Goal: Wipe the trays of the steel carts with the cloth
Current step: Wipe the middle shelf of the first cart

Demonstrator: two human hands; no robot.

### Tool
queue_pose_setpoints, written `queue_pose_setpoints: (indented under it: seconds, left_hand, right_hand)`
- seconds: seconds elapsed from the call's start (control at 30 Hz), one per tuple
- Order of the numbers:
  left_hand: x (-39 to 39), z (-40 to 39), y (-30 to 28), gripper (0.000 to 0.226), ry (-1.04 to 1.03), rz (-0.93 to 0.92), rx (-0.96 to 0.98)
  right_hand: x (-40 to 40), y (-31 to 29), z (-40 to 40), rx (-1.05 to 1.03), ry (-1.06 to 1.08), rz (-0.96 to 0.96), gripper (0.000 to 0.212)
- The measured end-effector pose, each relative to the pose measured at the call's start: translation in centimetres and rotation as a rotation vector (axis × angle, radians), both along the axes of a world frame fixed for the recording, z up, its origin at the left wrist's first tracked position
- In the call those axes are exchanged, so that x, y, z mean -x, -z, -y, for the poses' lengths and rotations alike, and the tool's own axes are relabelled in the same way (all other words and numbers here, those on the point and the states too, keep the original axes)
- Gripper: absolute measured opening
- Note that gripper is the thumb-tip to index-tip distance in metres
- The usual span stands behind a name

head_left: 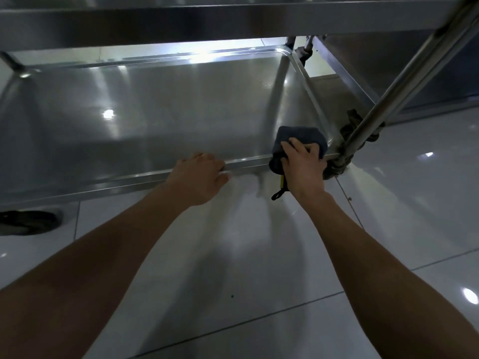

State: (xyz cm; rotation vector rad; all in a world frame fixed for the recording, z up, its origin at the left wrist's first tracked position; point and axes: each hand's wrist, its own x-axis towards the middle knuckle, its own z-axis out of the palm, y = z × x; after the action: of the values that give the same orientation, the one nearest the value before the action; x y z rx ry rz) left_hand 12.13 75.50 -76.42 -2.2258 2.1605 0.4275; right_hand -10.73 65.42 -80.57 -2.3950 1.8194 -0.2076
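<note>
We crouch at the lowest tray (pixel 160 99) of the steel cart (pixel 233 19), close above the white tiled floor (pixel 259 268). Our right hand (pixel 302 164) holds its grip clamped on the dark cloth (pixel 298 136), bunched at the tray's near right corner beside the upright post (pixel 404 81). Our left hand (pixel 198 174) rests on the tray's near rim, fingers curled over the edge. A black sandal (pixel 26 221) lies on the floor at left.
</note>
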Motion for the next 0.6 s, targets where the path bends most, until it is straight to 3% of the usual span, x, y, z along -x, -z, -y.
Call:
queue_pose_setpoints:
  seconds: [0.3,0.4,0.6]
  left_hand:
    - [-4.5,-3.2,-3.1,0.029,-0.001,0.109,0.023]
    - [-5.0,-4.4,-4.2,0.034,-0.031,0.097,0.006]
    - [-6.1,-9.5,-6.3,0.047,-0.094,0.043,-0.082]
  right_hand:
    - [-3.6,-0.6,-3.6,0.012,-0.217,0.109,0.043]
    - [-5.5,-1.1,-5.8,-0.009,-0.310,0.162,0.041]
    - [-7.3,-5.3,-10.7,-0.095,-0.299,0.218,0.043]
